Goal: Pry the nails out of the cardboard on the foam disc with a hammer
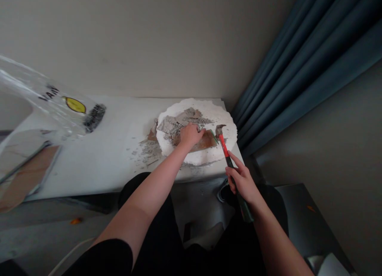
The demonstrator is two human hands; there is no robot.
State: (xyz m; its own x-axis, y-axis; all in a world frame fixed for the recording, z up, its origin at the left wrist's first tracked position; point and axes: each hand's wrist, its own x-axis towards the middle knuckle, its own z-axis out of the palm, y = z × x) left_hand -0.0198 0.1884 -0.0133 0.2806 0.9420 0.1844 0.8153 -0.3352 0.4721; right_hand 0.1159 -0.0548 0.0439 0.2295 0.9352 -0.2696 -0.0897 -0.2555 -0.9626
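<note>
My right hand [241,180] is closed around the dark handle of a claw hammer [223,145] with a red neck. Its steel head is over the right end of a brown slab-like piece [205,142], close to a thin green edge [214,136]. The fingers of my left hand [191,135] are curled down on that brown piece; their undersides are hidden. Crumbled grey mortar [176,124] lies in chunks beside and behind my left hand. Under it all is a round white mat [193,159] with a ragged edge.
Grey crumbs and a brown fragment [152,133] lie left of the mat on the white table [119,148]. A clear plastic bag [64,104] with a yellow print and a brown panel [32,176] are at the left. Blue curtains [298,57] hang at the right.
</note>
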